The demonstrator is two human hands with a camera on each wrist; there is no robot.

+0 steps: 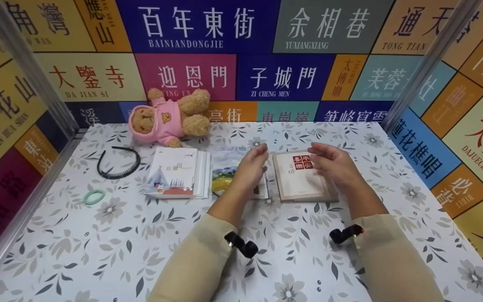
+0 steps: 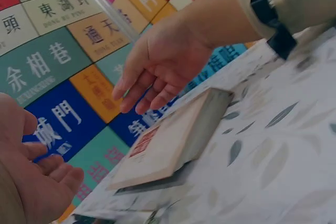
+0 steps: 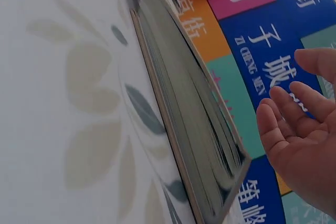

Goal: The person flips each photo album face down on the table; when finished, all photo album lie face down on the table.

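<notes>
Covering the whole lower frame of the head view, a floral-print cloth dresses the counter (image 1: 99, 251). Two beige sleeves enter from the bottom edge. At mid-frame the left hand (image 1: 252, 165) and right hand (image 1: 333, 165) hover with fingers relaxed and spread, palms facing each other, holding nothing. Between and under the hands lies a beige book (image 1: 300, 180) with a red seal on its cover, flat on the counter at centre; the right hand is over its right edge. Left of centre lie a landscape card (image 1: 223, 176) and a stack of white booklets (image 1: 178, 172). Farther left sit a green ring (image 1: 94, 196) and a black headband (image 1: 118, 163). At the upper left, a teddy bear (image 1: 170, 117) in pink leans by the back wall (image 1: 283, 54), panelled with coloured Chinese place-name signs.
</notes>
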